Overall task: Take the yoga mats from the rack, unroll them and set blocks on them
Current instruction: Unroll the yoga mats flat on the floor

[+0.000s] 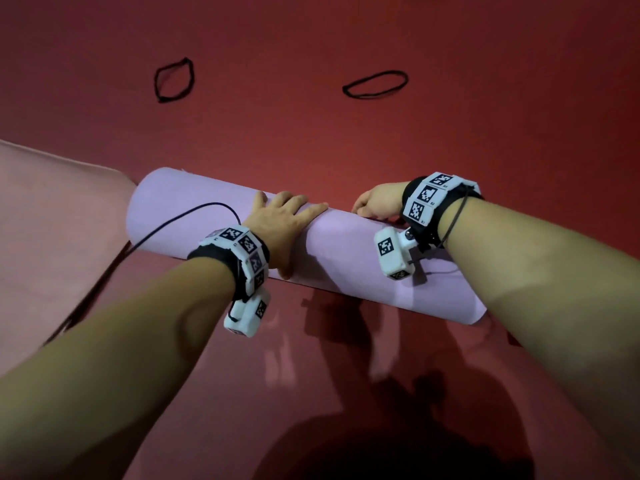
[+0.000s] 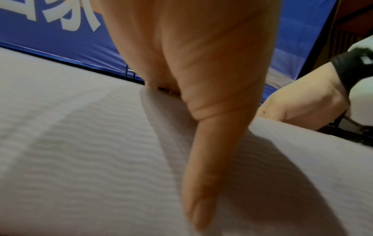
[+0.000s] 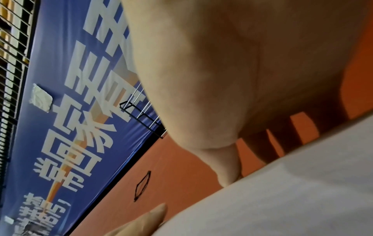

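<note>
Lilac rolled yoga mat (image 1: 304,247) lies on the red floor (image 1: 311,140), long axis running upper-left to lower-right. Left hand (image 1: 282,225) rests flat, fingers spread, on it; right hand (image 1: 375,204) curls over its far edge. Beyond the mat lie two black loops (image 1: 173,79); a blue banner (image 3: 60,127) stands behind.

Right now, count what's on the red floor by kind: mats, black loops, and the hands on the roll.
Rolled lilac mat: 1
Flat pink mat: 1
Black loops: 2
Hands on the roll, left hand and right hand: 2
Total: 6
</note>
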`<state>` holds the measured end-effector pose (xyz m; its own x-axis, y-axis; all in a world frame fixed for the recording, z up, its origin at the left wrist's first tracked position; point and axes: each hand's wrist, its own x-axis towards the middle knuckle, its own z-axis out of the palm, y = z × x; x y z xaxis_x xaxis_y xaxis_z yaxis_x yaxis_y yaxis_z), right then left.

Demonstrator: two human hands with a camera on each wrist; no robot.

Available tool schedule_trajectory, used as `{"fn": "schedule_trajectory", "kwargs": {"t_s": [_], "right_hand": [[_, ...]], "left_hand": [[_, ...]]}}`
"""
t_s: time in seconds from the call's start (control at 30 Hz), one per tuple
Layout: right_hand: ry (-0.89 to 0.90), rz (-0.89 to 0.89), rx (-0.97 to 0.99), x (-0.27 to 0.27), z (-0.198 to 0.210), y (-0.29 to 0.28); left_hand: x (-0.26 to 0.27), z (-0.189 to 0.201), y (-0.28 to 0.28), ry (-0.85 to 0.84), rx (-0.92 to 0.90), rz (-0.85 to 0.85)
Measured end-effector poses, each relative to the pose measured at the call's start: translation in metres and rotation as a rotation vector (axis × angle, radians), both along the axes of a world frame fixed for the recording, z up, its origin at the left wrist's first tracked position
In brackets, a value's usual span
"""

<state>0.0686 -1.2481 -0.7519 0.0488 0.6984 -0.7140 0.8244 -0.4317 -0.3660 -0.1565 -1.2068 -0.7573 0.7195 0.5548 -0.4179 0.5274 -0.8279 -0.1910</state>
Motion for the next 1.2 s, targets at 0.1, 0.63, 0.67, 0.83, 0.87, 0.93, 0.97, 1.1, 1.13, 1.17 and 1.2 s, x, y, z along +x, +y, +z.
{"fn": "schedule_trajectory", "kwargs": {"t_s": [0.1, 0.63, 0.67, 0.83, 0.87, 0.93, 0.97, 1.1, 1.13, 1.17, 1.2], "right_hand": [[0.013, -0.083, -0.052, 0.001, -0.006, -0.001], [-0.176, -0.140, 0.077, 0.013, 0.015, -0.004], [-0.202, -0.136, 0.088, 0.016, 0.017, -0.004], [-0.198, -0.103, 0.079, 0.017, 0.012, -0.017], [-0.185, -0.103, 0.083, 0.016, 0.012, -0.018], [-0.161, -0.109, 0.069, 0.013, 0.013, -0.016], [-0.140, -0.126, 0.053, 0.013, 0.012, -0.014], [-0.063, -0.197, -0.028, 0.004, 0.004, -0.010], [-0.094, -0.173, -0.034, 0.002, 0.005, -0.009], [-0.129, -0.145, -0.027, -0.001, 0.006, -0.009], [-0.154, -0.126, -0.015, -0.003, 0.009, -0.008]], "left_hand": [[-0.004, -0.004, -0.005, -0.057, 0.017, 0.023], [0.003, -0.014, -0.012, -0.309, 0.189, -0.028], [0.006, -0.014, -0.011, -0.319, 0.187, -0.031], [0.011, -0.021, -0.007, -0.271, 0.115, -0.018], [0.010, -0.020, -0.007, -0.280, 0.091, -0.010], [0.008, -0.011, -0.008, -0.318, 0.067, 0.004], [0.009, -0.005, -0.009, -0.323, 0.060, 0.019], [0.005, 0.008, -0.010, -0.296, -0.019, 0.129], [0.002, 0.008, -0.011, -0.300, -0.063, 0.159], [-0.003, 0.007, -0.012, -0.299, -0.092, 0.178], [-0.008, 0.006, -0.012, -0.295, -0.101, 0.177]]}}
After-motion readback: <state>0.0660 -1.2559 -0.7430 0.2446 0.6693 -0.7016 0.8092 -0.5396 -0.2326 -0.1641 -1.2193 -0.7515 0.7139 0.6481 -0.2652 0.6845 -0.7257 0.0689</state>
